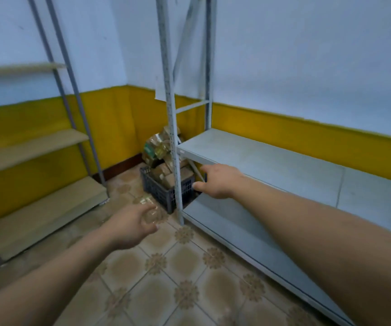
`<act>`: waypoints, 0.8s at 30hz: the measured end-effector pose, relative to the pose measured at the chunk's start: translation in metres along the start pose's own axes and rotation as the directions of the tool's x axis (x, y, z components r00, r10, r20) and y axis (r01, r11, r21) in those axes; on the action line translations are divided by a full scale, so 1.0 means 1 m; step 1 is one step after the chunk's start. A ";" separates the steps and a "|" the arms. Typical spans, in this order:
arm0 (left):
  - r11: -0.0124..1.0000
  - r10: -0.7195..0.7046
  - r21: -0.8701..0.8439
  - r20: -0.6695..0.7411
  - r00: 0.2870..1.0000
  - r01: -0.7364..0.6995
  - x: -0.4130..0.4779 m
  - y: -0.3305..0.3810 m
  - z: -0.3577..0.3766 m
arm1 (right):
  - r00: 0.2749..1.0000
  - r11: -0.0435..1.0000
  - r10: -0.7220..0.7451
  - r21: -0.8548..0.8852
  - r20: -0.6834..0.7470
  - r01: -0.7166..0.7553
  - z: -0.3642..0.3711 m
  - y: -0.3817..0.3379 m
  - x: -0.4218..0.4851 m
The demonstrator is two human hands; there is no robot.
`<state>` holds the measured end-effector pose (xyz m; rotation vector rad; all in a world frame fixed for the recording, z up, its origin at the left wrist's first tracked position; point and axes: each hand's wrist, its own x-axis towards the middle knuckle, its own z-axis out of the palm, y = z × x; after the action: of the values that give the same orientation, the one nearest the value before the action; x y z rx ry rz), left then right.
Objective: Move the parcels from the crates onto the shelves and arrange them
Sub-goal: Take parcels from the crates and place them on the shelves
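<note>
Tiled floor (166, 267) bears a crate (159, 192) of cardboard parcels (166, 172), judged light, stiff, best gripped by the sides; my right hand (218, 182) reaches open, left hand (128, 228) holds a clear-wrapped packet (150, 214).

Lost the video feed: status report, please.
Right hand open; left hand grip unclear. Brown cardboard parcels fill dark plastic crate. Grey metal shelf post before it.
</note>
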<state>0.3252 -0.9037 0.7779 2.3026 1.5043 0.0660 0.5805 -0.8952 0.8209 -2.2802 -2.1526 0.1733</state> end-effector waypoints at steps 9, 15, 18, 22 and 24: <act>0.977 -0.200 -0.085 -0.027 0.980 0.197 0.056 -0.112 -0.025 | 0.988 0.989 -0.145 0.026 0.049 0.144 0.018 -0.073 0.138; 0.933 -0.339 -0.138 -0.029 0.940 0.332 0.127 -0.165 -0.043 | 0.974 0.975 -0.216 0.077 0.074 0.210 0.026 -0.097 0.252; 0.903 -0.402 -0.175 -0.030 0.915 0.391 0.153 -0.194 -0.051 | 0.960 0.964 -0.260 0.085 0.101 0.252 0.024 -0.117 0.307; 0.858 -0.475 -0.216 0.012 0.880 0.466 0.180 -0.235 -0.054 | 0.934 0.950 -0.307 0.116 0.183 0.290 0.033 -0.157 0.360; 0.846 -0.490 -0.223 0.029 0.871 0.484 0.195 -0.258 -0.054 | 0.920 0.944 -0.328 0.113 0.215 0.311 0.043 -0.178 0.385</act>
<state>0.1692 -0.6241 0.7056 1.6944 1.9438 0.1222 0.4210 -0.5041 0.7616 -1.9131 -2.5427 0.5314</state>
